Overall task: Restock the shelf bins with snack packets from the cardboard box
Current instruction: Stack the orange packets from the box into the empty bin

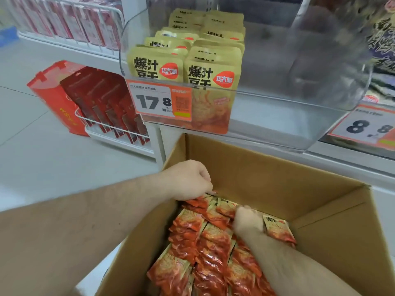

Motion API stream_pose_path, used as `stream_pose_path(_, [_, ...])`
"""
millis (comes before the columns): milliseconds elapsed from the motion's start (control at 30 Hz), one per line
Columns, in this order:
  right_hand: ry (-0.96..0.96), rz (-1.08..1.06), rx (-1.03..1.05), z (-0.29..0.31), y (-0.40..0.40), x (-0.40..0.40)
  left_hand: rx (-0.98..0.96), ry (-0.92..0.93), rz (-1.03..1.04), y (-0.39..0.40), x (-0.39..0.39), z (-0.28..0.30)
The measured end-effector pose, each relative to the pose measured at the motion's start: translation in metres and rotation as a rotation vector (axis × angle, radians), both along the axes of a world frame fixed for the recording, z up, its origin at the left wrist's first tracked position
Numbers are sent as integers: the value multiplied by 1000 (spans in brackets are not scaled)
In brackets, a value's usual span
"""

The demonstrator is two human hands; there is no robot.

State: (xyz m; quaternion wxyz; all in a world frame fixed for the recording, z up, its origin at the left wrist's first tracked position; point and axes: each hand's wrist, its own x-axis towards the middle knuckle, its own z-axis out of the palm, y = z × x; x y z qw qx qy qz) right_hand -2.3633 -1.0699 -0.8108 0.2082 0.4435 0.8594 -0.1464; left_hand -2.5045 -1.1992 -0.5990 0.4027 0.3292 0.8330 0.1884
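1. Nearest, the cardboard box (333, 242) stands open below the shelf, its floor covered with orange-red snack packets (205, 253) lying flat in overlapping rows.
2. The right hand (248, 221) reaches into the box from the lower right; its fingers are curled around a bunch of packets near the box's far wall, one packet (277, 228) standing just beside the wrist.
3. The left hand (190, 180) enters over the box's left wall, fingers curled and pinching the top edges of packets in the far left corner.
4. Just beyond the box, a clear shelf bin (299, 103) sits on the white shelf (342, 159). Its left part holds two upright rows of yellow-topped packets (186, 60) facing forward; the right part of the bin shows no packets.
5. An orange price tag (158, 101) reading 17.8 hangs on the bin's front, left of centre; a second tag (367, 127) reading 8.8 marks the neighbouring bin at right.
6. Farther left, white wire baskets (111, 129) hold red packages (102, 97), with a red box (53, 92) standing on the floor (32, 146) beside them.
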Motion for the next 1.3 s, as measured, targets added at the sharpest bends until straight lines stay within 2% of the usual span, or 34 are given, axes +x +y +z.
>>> stream_pose_path(67, [97,1,67,-5,3,3,-16,-84,70,-1,-2,-4])
stream_pose_path(133, [304,-36,126,-2,4,6,-56,-209,175,-3,-5,-9])
stream_pose_path(267, [786,-75,62,30,-8,10,-180,-634,505,-6,-13,-23])
stream_pose_path(367, [1122,117,39,72,-39,10,-181,-844,677,-6,-17,-28])
stream_pose_path(433, [1273,344,3,89,-55,9,-127,-829,675,-6,-17,-29])
stream_pose_path(500, [1245,482,-90,84,-57,9,-79,-718,663,-6,-15,-33])
stream_pose_path(567, [1095,381,-113,61,-44,8,-60,-592,631,-8,-16,-40])
stream_pose_path(633, [775,197,-26,31,-22,6,-64,-525,597,-9,-16,-42])
stream_pose_path(700, [345,130,32,3,-5,3,-59,-518,580,-9,-16,-42])
stream_pose_path(733, [197,123,21,-7,-1,0,-61,-516,576,-8,-16,-44])
stream_pose_path(800, [76,80,-35,-20,-1,-5,-69,-512,581,-7,-18,-47])
stream_pose_path(900, [85,-60,-85,-31,-4,-14,-79,-498,592,-7,-19,-49])
stream_pose_path(1000, [230,-203,-70,-23,-4,-16,-67,-506,605,-7,-20,-49])
stream_pose_path(1167, [573,-148,-37,23,1,-3,-38,-538,619,-8,-18,-38])
stream_pose_path(1233, [556,-73,-18,41,7,6,-17,-538,615,-9,-16,-30])
stream_pose_path(1300, [404,11,-2,50,11,16,3,-529,610,-11,-11,-20])
